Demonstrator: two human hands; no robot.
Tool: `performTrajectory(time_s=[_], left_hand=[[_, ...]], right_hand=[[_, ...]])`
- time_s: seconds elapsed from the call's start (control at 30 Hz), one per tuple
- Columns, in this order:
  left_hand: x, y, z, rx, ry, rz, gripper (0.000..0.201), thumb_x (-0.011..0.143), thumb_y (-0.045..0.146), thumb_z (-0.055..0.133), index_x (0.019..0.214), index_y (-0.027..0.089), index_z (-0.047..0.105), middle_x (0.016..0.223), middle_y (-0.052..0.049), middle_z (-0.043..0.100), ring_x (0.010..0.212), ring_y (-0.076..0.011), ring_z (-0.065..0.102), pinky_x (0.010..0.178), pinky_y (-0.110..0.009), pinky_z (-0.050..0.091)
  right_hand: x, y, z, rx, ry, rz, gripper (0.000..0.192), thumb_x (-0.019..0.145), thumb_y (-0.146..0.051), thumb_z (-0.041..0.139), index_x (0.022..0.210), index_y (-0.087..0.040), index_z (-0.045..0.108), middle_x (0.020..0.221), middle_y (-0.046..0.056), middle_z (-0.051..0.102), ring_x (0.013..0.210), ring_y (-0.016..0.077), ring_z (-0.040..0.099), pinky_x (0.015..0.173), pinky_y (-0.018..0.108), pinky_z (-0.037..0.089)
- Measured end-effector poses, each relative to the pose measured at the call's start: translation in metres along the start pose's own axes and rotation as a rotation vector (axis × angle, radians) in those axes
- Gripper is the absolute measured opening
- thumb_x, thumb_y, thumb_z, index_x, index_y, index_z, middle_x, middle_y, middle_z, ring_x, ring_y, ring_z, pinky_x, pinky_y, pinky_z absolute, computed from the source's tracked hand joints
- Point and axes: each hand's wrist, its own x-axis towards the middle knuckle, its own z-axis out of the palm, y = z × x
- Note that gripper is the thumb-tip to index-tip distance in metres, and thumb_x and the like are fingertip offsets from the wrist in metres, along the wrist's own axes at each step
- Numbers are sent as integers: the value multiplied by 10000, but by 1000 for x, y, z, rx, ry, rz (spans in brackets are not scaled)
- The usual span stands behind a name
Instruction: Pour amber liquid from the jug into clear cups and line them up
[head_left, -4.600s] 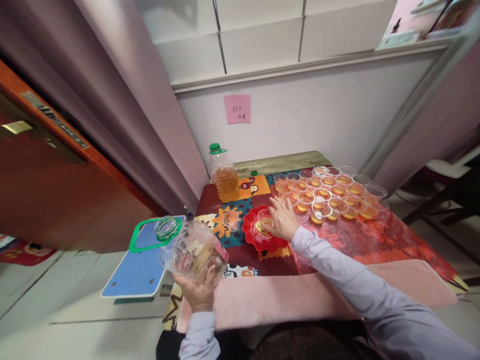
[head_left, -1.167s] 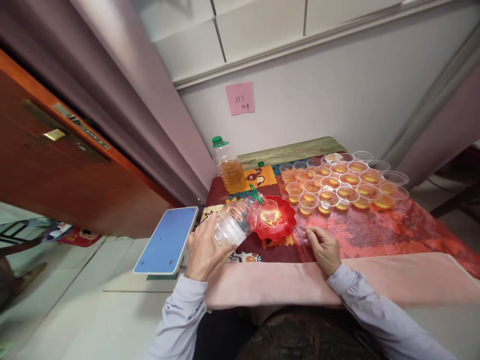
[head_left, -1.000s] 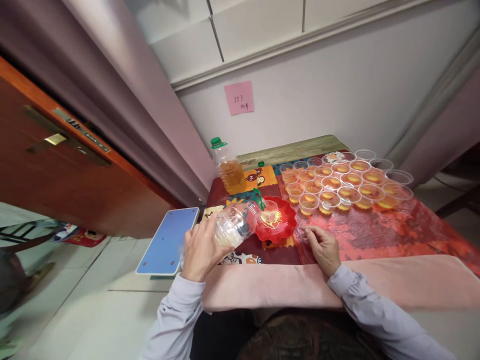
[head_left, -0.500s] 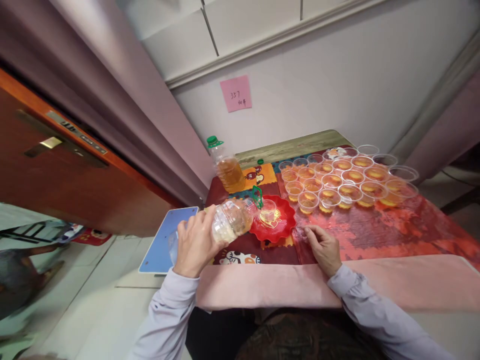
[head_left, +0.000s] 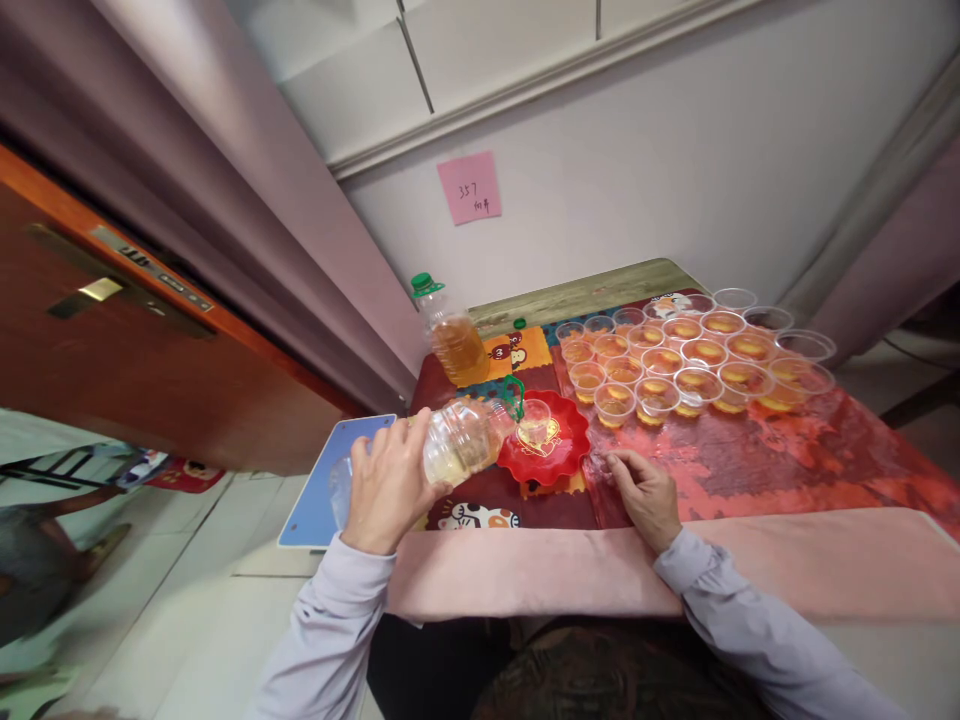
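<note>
My left hand point(head_left: 391, 482) is wrapped around a clear plastic bottle point(head_left: 461, 440), tilted nearly flat with its neck to the right. Some pale liquid lies inside, and a green plastic loop point(head_left: 513, 396) hangs at the neck. The bottle mouth is over a red scalloped plate point(head_left: 551, 465) with a yellow printed picture. A clear plastic cup point(head_left: 534, 412) stands on the plate beneath the mouth. My right hand point(head_left: 649, 498) rests on the table just right of the plate, fingers curled together, with nothing visible in them.
Several clear cups of amber liquid point(head_left: 662, 365) stand in rows at the right. A green-capped bottle point(head_left: 459, 345), partly full of amber liquid, stands at the back left, near a loose green cap point(head_left: 520, 323). A blue board point(head_left: 307, 505) lies left. Pink cloth point(head_left: 540, 570) covers the front edge.
My left hand and the tilted bottle have barely shifted, with the mouth staying over the cup. My right hand stays in place. The whole view has moved very slightly.
</note>
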Motion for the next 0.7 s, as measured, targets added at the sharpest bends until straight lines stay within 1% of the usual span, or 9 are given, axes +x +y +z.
performTrajectory(time_s=[0.2, 0.33, 0.4, 0.57, 0.7], left_hand=[[-1, -1, -4, 2, 19, 8, 883, 768, 382, 822, 1549, 240, 438, 1348, -170, 671, 1220, -374, 606, 1021, -512, 388], [0, -1, -7, 23, 16, 3, 890, 769, 383, 826, 1552, 214, 437, 1343, -171, 673, 1216, -369, 607, 1009, -506, 389], [0, -1, -9, 32, 14, 4, 884, 773, 382, 824, 1551, 209, 441, 1337, -170, 675, 1211, -368, 609, 1003, -503, 390], [2, 1, -12, 45, 21, 9, 859, 767, 375, 823, 1533, 239, 460, 1291, -161, 688, 1183, -365, 617, 982, -488, 391], [4, 1, -13, 51, 17, 18, 863, 767, 379, 823, 1535, 244, 455, 1286, -158, 688, 1181, -363, 617, 985, -488, 389]], right_hand=[[0, 0, 0, 22, -23, 8, 405, 948, -598, 637, 904, -227, 792, 784, 48, 807, 651, 225, 758, 594, 299, 612], [0, 2, -1, 11, -24, 12, 398, 947, -593, 637, 902, -230, 794, 804, 48, 811, 657, 222, 753, 591, 295, 603], [1, 2, -1, 7, -22, 11, 402, 943, -595, 641, 899, -226, 794, 797, 49, 809, 642, 221, 747, 589, 298, 600], [1, 1, 0, 31, -6, 18, 406, 936, -601, 645, 886, -227, 794, 754, 41, 793, 629, 223, 743, 581, 298, 604], [1, 1, 0, 18, -5, 12, 391, 940, -584, 643, 886, -228, 794, 761, 38, 794, 636, 220, 739, 582, 292, 595]])
